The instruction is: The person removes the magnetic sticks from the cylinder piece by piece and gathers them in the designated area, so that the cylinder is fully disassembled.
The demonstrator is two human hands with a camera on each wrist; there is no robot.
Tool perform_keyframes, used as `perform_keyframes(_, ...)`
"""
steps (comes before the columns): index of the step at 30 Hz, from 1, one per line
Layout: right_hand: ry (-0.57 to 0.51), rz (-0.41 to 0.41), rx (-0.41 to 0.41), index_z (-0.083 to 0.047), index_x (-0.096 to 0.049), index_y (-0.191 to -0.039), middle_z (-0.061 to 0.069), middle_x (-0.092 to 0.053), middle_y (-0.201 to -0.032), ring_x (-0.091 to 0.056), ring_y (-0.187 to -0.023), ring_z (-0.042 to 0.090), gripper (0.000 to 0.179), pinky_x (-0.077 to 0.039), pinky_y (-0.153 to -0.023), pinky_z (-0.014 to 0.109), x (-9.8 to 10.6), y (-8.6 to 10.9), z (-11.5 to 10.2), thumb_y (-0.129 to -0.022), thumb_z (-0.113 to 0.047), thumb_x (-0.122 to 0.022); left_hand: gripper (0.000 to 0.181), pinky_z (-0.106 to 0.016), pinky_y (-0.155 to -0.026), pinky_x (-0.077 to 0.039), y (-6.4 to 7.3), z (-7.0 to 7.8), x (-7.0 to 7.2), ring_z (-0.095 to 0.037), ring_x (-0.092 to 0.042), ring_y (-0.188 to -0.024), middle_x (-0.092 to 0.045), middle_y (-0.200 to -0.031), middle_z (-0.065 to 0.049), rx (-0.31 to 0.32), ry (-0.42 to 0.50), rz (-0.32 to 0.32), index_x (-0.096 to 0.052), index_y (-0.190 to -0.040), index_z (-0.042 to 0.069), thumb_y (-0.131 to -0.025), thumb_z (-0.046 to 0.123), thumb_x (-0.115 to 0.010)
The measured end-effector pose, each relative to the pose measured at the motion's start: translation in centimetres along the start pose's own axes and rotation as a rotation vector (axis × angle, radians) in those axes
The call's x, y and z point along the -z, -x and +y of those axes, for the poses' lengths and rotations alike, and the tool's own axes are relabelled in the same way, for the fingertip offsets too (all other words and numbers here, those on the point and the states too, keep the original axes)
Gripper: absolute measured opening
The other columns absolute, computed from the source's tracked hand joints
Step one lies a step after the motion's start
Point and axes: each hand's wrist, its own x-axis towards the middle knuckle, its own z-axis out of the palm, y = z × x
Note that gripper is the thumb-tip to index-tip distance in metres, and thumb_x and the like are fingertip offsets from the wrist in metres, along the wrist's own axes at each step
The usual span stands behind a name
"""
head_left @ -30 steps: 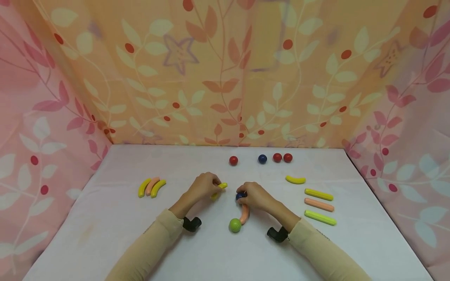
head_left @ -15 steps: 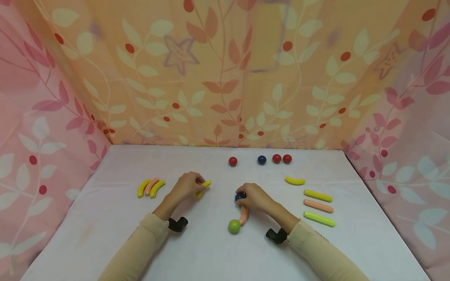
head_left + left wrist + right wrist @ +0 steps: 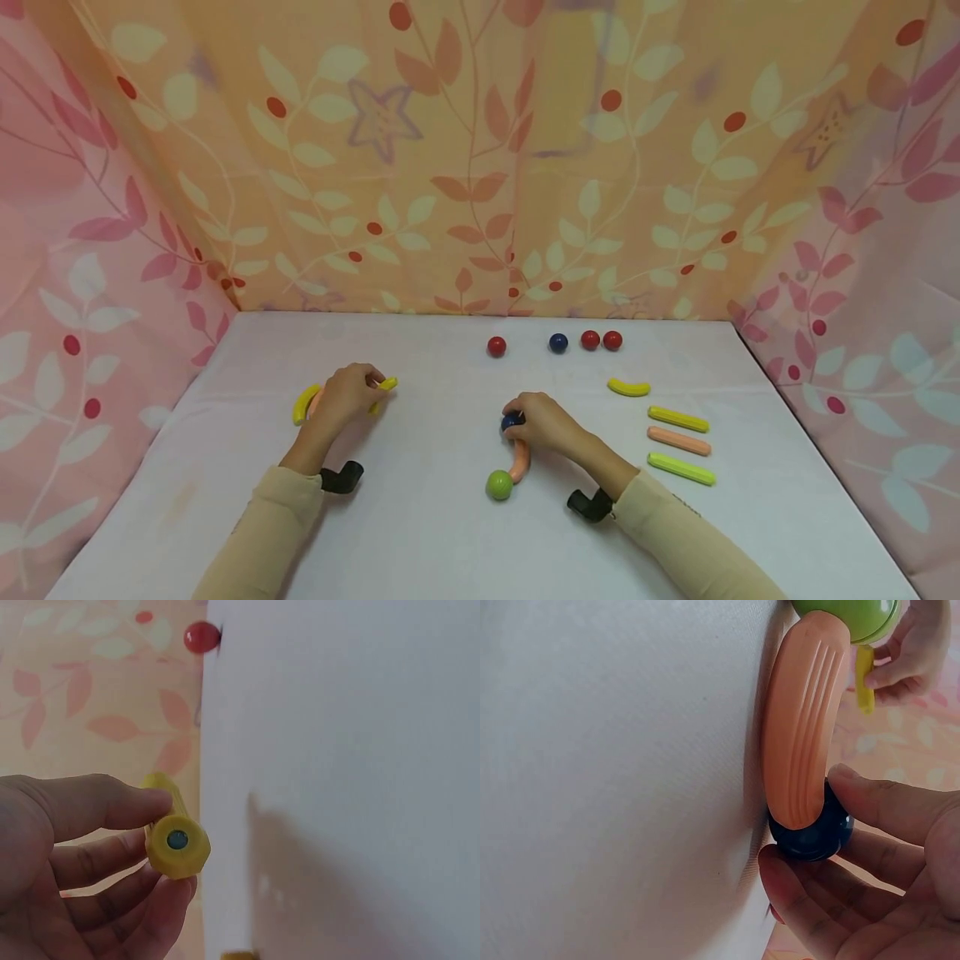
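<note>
My left hand pinches a yellow curved stick between thumb and fingers. One end of the stick faces the left wrist camera and has a round grey spot in it. My right hand grips a dark blue ball by its sides. Joined to that ball is an orange curved stick, and a green ball sits at the stick's other end. Under and behind my left hand are a yellow curved stick and a partly covered orange curved stick.
Along the back stand a red ball, a blue ball and two more red balls. At right lie a yellow curved stick and straight yellow, orange and lime sticks. Patterned cloth surrounds the table.
My left hand has moved left with the yellow curved stick, from beside the blue ball to the left group, now covering part of it. My right hand stays on the blue ball.
</note>
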Motion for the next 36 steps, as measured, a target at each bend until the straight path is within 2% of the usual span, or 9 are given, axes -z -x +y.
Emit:
perform_keyframes(7, -0.003, -0.004, 0.001, -0.002, -0.072, -0.109, 0.01, -0.07, -0.105, -0.063, -0.101, 0.022, 0.03, -0.053, -0.092, 0.041, 0.0, 0.0, 0.0, -0.082, -0.012, -0.077, 0.028, -0.045, -0.078, -0.05, 0.5, -2.3, 0.6, -0.033, -0.061, -0.089, -0.066, -0.101, -0.02, -0.024, -0.077, 0.109, -0.068, -0.105, -0.002, -0.086, 0.019, -0.07)
perform_keyframes(11, -0.001, -0.004, 0.003, -0.003, -0.072, -0.109, 0.01, -0.07, -0.105, -0.063, -0.102, 0.022, 0.029, -0.053, -0.093, 0.041, 0.0, 0.0, 0.1, -0.082, -0.013, -0.077, 0.027, -0.046, -0.075, -0.05, 0.8, -3.1, 0.9, -0.032, -0.061, -0.084, -0.066, -0.096, -0.019, -0.025, -0.102, 0.128, -0.068, -0.102, -0.004, -0.087, 0.018, -0.069)
perform_keyframes(21, -0.006, -0.008, 0.005, -0.003, -0.071, -0.11, 0.009, -0.07, -0.106, -0.063, -0.103, 0.022, 0.03, -0.053, -0.093, 0.041, -0.1, 0.0, 0.5, -0.082, -0.014, -0.077, 0.022, -0.046, -0.075, -0.05, 1.1, -3.2, 1.3, -0.032, -0.061, -0.084, -0.068, -0.094, -0.021, -0.014, -0.153, 0.106, -0.066, -0.101, -0.005, -0.085, 0.009, -0.069)
perform_keyframes(29, -0.008, -0.005, 0.007, -0.003, -0.072, -0.109, 0.009, -0.07, -0.105, -0.063, -0.102, 0.022, 0.03, -0.053, -0.092, 0.04, 0.0, 0.0, 0.4, -0.082, -0.013, -0.077, 0.019, -0.044, -0.071, -0.05, 0.9, -3.6, 1.1, -0.029, -0.06, -0.078, -0.067, -0.089, -0.017, -0.057, -0.193, 0.075, -0.066, -0.096, -0.005, -0.079, 0.001, -0.068)
perform_keyframes(36, -0.009, -0.013, 0.002, -0.003, -0.072, -0.109, 0.01, -0.07, -0.106, -0.063, -0.101, 0.021, 0.029, -0.053, -0.092, 0.041, 0.0, 0.0, 0.4, -0.082, -0.013, -0.077, 0.025, -0.048, -0.078, -0.052, 0.8, -3.5, 0.9, -0.033, -0.062, -0.087, -0.068, -0.101, -0.022, -0.042, -0.191, 0.073, -0.065, -0.105, -0.006, -0.083, 0.005, -0.068)
